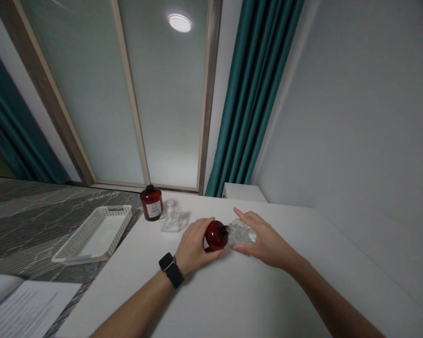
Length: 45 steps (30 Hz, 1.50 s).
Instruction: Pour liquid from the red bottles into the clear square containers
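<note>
My left hand [194,246], with a black watch on its wrist, is wrapped round a dark red bottle [215,235]. That bottle is tipped to the right, its dark narrow neck pointing at a clear glass bottle [243,233]. My right hand [266,240] grips the clear bottle between thumb and fingers, lying over toward the red one. The two necks meet or nearly meet; whether they touch I cannot tell. Both bottles are low over the white table [229,295].
At the table's far left stand another red bottle [152,210] with a black cap and white label, and a clear glass bottle [171,219]. Beyond the left edge are a white plastic basket [105,256] and an open booklet [31,305]. A white cabinet [245,192] stands behind the table.
</note>
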Each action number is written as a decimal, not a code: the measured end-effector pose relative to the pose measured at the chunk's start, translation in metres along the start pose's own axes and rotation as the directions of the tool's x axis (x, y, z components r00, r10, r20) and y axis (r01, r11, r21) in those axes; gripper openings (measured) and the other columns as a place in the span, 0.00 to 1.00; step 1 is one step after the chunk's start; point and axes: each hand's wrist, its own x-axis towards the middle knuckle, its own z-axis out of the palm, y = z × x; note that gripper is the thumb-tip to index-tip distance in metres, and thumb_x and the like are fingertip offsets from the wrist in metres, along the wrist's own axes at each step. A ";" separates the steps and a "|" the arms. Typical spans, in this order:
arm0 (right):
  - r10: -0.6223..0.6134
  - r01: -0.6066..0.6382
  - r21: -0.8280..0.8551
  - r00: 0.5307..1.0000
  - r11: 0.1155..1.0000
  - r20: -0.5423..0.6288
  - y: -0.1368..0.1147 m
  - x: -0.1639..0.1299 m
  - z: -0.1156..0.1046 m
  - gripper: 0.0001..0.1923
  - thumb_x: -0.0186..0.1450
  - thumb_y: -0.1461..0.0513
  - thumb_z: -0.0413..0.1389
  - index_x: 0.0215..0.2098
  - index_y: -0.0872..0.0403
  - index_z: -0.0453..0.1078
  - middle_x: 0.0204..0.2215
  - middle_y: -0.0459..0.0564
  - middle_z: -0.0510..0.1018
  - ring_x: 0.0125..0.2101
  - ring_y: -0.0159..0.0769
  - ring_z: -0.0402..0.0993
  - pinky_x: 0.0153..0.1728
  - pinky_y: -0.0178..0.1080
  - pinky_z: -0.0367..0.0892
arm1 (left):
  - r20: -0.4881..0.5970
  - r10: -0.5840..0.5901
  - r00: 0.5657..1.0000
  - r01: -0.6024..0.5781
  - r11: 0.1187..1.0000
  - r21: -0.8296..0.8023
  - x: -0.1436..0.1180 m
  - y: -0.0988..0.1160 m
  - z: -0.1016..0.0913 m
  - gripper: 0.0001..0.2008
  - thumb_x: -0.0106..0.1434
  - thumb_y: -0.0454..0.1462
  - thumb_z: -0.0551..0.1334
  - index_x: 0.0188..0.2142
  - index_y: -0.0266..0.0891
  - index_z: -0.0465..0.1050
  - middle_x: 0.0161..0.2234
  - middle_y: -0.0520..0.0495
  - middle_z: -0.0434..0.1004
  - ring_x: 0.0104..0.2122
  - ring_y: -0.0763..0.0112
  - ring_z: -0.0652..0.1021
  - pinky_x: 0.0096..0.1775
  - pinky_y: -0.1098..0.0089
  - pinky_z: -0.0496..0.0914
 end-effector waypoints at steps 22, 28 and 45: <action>-0.016 0.017 -0.040 0.999 0.999 0.028 -0.006 0.006 -0.011 0.46 0.58 0.56 0.66 0.70 0.44 0.51 0.51 0.54 0.72 0.54 0.49 0.68 0.57 0.55 0.64 | -0.011 -0.069 0.998 0.067 0.993 -0.098 0.001 0.007 0.000 0.38 0.52 0.41 0.72 0.59 0.42 0.59 0.52 0.38 0.73 0.49 0.51 0.76 0.50 0.52 0.73; 0.008 -0.006 -0.047 0.999 0.999 0.049 -0.010 0.008 -0.014 0.47 0.58 0.57 0.67 0.70 0.46 0.51 0.51 0.55 0.72 0.55 0.48 0.68 0.58 0.54 0.63 | -0.025 -0.089 0.996 0.085 0.987 -0.133 0.001 0.008 0.002 0.37 0.52 0.41 0.72 0.58 0.42 0.59 0.52 0.38 0.72 0.49 0.51 0.76 0.50 0.52 0.73; 0.010 -0.006 -0.056 0.997 0.998 0.083 -0.016 0.011 -0.020 0.46 0.58 0.58 0.66 0.70 0.46 0.51 0.51 0.55 0.71 0.54 0.48 0.68 0.58 0.54 0.63 | -0.015 -0.126 0.992 0.121 0.975 -0.185 -0.001 0.010 0.006 0.37 0.52 0.40 0.72 0.58 0.41 0.58 0.52 0.39 0.72 0.50 0.53 0.76 0.51 0.53 0.72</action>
